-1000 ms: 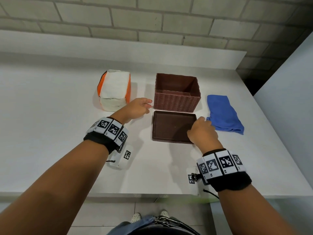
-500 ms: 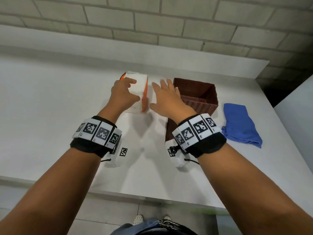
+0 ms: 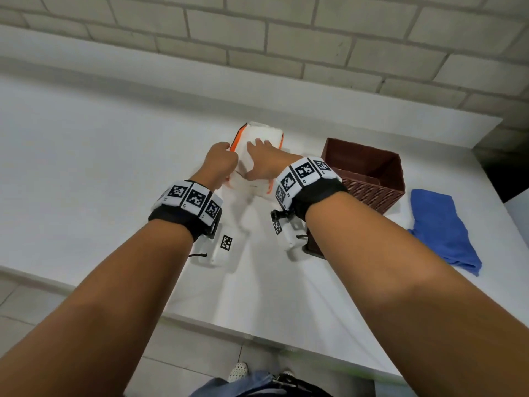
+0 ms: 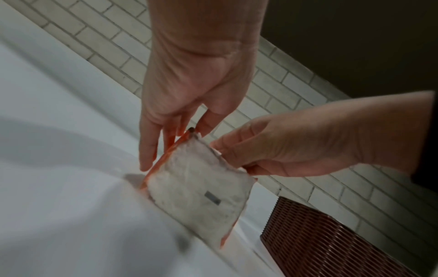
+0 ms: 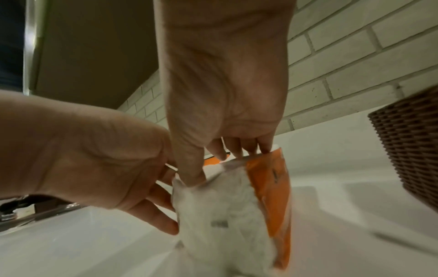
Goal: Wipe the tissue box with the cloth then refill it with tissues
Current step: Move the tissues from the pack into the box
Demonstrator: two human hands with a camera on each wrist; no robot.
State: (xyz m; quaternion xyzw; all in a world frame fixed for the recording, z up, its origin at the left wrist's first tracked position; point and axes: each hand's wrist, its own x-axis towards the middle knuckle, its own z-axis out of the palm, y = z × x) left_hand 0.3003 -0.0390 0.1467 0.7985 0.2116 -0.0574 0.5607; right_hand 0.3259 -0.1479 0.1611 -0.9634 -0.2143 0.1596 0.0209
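Note:
A white tissue pack (image 3: pixel 259 160) with orange sides stands on the white table (image 3: pixel 86 173), left of the brown woven tissue box (image 3: pixel 369 174). My left hand (image 3: pixel 226 156) holds the pack's left top corner, fingers along the orange side (image 4: pixel 161 161) and thumb across it. My right hand (image 3: pixel 257 150) pinches the pack's top edge, thumb (image 5: pixel 192 174) pressed into the wrapper (image 5: pixel 232 215). The box's open top shows an empty inside. The blue cloth (image 3: pixel 440 227) lies folded to the right of the box. My right arm hides most of the brown lid (image 3: pixel 313 250).
A brick wall (image 3: pixel 257 38) with a white ledge runs behind the table. A grey panel (image 3: pixel 518 213) stands at the far right edge. The table's front edge (image 3: pixel 286 336) is near my body, with tiled floor below.
Both hands left the lid and went up left to the tissue pack. Half a second ago my right hand was open beside the pack; now it grips the top.

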